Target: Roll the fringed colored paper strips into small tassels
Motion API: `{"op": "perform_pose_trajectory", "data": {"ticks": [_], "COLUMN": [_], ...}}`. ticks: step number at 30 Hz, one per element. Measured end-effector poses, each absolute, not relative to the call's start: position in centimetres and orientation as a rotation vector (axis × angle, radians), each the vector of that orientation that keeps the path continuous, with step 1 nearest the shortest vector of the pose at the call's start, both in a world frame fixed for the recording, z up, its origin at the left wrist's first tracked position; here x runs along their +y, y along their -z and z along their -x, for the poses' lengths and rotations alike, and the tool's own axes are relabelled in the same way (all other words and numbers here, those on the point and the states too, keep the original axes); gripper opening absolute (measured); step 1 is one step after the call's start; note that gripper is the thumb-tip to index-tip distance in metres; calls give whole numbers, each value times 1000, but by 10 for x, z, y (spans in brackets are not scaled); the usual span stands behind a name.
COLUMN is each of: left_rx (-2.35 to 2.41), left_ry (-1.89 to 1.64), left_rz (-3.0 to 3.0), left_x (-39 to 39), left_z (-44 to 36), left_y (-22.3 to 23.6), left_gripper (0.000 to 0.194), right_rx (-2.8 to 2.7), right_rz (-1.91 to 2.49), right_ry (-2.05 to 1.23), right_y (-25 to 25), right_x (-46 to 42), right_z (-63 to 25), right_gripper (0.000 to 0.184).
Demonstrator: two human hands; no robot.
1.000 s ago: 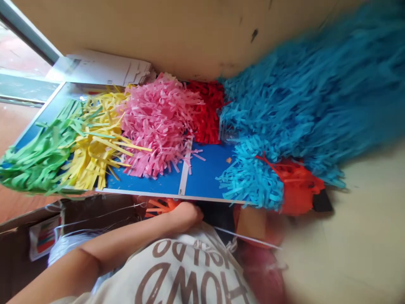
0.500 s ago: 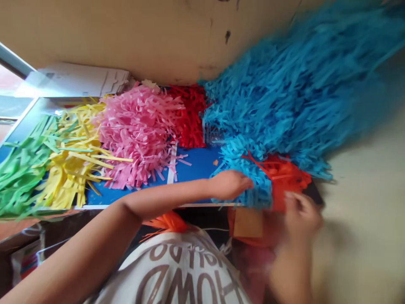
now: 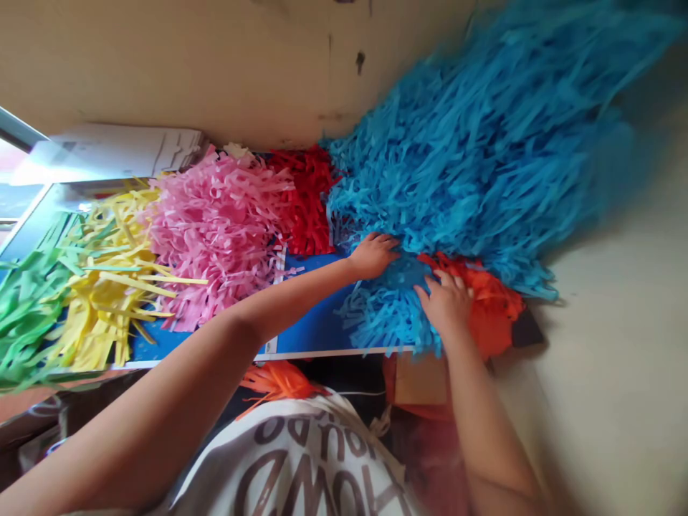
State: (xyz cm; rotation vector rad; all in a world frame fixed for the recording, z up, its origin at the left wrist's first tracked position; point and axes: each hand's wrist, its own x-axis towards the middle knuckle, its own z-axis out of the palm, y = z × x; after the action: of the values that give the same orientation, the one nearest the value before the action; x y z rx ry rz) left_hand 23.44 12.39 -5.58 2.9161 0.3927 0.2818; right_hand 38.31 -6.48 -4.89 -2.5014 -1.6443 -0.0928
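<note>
My left hand (image 3: 375, 256) rests with fingers stretched out at the lower edge of a large pile of blue paper fringe (image 3: 451, 158). A smaller bunch of blue fringe (image 3: 390, 319) lies in front, towards the table's near edge. My right hand (image 3: 448, 304), fingers spread, lies between this bunch and an orange-red fringe bunch (image 3: 494, 312). The flat top of the blue bunch stretches between both hands. Nothing shows gripped in either hand. Contact under the palms is hidden.
Pink fringe (image 3: 209, 236), red fringe (image 3: 306, 201), yellow fringe (image 3: 91, 315) and green fringe (image 3: 26, 308) cover the blue table (image 3: 309, 322) leftward. White papers (image 3: 118, 154) are stacked by the wall. Orange strips (image 3: 279, 380) lie against my shirt; a cardboard box (image 3: 421, 380) sits below.
My left hand has moved away from me to the big blue pile and its fingers have opened. My right hand has moved left and forward, from the orange-red bunch's near edge, and spread.
</note>
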Motion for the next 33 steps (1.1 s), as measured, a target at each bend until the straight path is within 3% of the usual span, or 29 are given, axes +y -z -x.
{"op": "perform_pose_trajectory", "data": {"ticks": [5, 12, 16, 21, 25, 29, 33], "left_rx": [411, 796, 726, 507, 420, 431, 454], "left_ry": [-335, -876, -479, -103, -38, -130, -292], "left_rz": [-2777, -2468, -2413, -2466, -2487, -2459, -2408], "left_x": [127, 95, 59, 14, 3, 13, 24], "left_z": [-235, -206, -184, -165, -162, -154, -142], "left_y": [52, 32, 32, 39, 39, 37, 34], "left_gripper": [39, 27, 23, 46, 52, 43, 35], "right_rx": [-1609, -1688, -1855, -1849, -1851, -1882, -1256], "right_rz": [2547, 2598, 2610, 2663, 2681, 2513, 2619], "right_ry": [143, 56, 40, 29, 60, 37, 472], "right_y": [44, 33, 28, 23, 23, 22, 30], "right_x": [-58, -52, -45, -39, -35, -58, -111], "right_z": [-369, -364, -351, -341, -329, -339, -376], "right_gripper": [30, 29, 31, 33, 45, 37, 60]}}
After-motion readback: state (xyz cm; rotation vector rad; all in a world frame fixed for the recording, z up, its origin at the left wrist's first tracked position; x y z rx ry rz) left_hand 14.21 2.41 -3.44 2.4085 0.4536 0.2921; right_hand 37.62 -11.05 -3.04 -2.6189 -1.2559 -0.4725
